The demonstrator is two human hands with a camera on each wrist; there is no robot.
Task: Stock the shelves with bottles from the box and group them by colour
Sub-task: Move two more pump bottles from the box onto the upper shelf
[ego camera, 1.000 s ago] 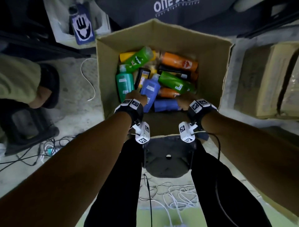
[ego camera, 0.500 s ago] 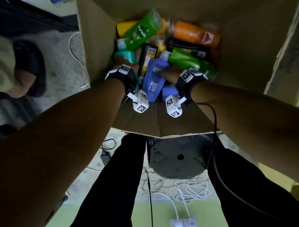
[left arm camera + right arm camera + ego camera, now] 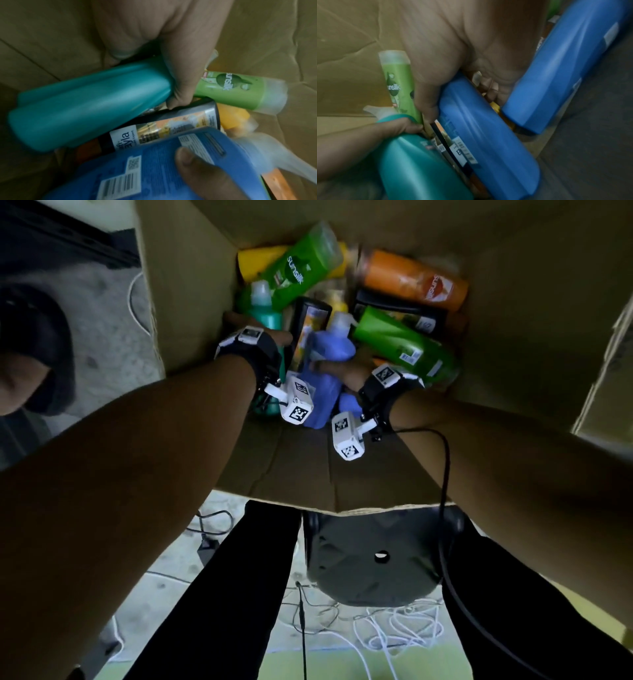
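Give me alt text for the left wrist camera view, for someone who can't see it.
The left hand grips a teal bottle inside a cardboard box. Beside it lie a green Sunsilk bottle and a black bottle; the right hand's thumb presses a blue bottle in the foreground.

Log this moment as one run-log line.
left hand: grips teal plastic bottle | right hand: grips blue plastic bottle | both inside brown cardboard box
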